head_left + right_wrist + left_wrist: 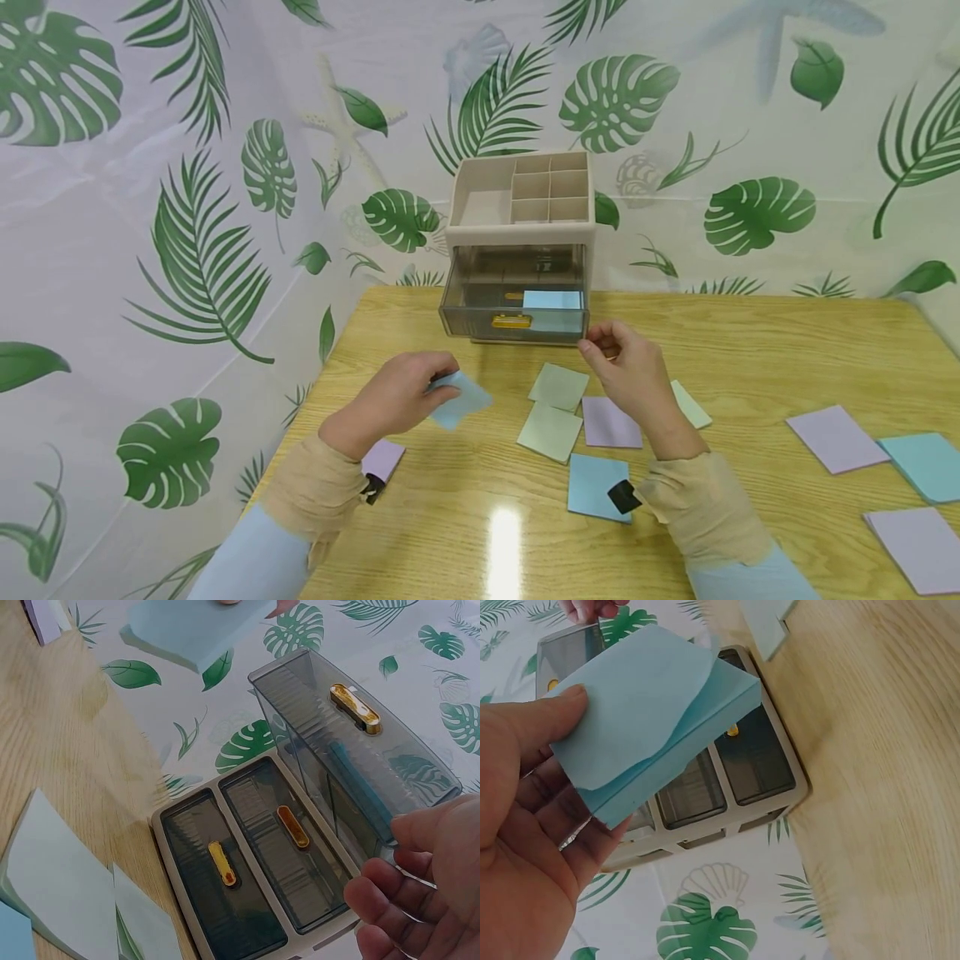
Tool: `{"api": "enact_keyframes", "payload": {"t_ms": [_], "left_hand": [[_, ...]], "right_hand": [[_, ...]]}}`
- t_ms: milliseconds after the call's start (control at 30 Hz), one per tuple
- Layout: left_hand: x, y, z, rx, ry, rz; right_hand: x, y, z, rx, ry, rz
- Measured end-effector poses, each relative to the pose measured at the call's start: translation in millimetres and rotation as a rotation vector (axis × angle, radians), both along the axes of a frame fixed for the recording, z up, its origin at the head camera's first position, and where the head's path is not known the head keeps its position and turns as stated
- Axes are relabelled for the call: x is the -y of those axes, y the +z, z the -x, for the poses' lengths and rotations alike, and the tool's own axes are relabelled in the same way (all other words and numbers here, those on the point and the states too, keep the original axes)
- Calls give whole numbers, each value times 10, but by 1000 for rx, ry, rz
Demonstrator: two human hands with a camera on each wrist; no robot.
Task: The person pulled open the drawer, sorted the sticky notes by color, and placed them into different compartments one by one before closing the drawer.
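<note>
From my seat, I see the person's left grip (408,387) pinching a light-blue pad (463,402) — thumb flat on its broad face near one edge, fingers underneath. Most of the pad juts out past the thumb, its top sheet lifting along the far side. It hangs above the bench (742,346), in front of and below the organizer (483,196).

The right grip (630,371) has its fingers bent, with thumb and forefinger at the right front corner of the pulled-out top drawer (468,322); whether it pinches that edge or merely touches it, I cannot tell. Inside, a second blue pad (552,300) sits against the right-hand side — just beside the right grip, apart from the left.

Between the forearms I have two pale-green pads (551,432), a lilac pad (611,422) and another blue pad (592,483).
</note>
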State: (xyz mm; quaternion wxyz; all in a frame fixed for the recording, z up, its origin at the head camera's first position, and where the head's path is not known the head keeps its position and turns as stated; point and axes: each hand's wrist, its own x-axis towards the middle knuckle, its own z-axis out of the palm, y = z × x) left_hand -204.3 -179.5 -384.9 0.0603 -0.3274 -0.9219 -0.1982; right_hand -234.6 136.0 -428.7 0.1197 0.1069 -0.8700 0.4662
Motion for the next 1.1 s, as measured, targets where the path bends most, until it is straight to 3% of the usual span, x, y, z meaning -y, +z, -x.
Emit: {"api": "enact_keyframes", "payload": {"t_ms": [533,833,1100], "left_hand": [[-107,178,-62,-7,-52,-122],[-183,243,-51,-54,-52,-289],[-264,381,-18,-95,-48,-462]], "right_hand": [[-3,-1,6,1,4,1],[-6,0,8,-2,12,16],[-2,8,3,1,12,16]]}}
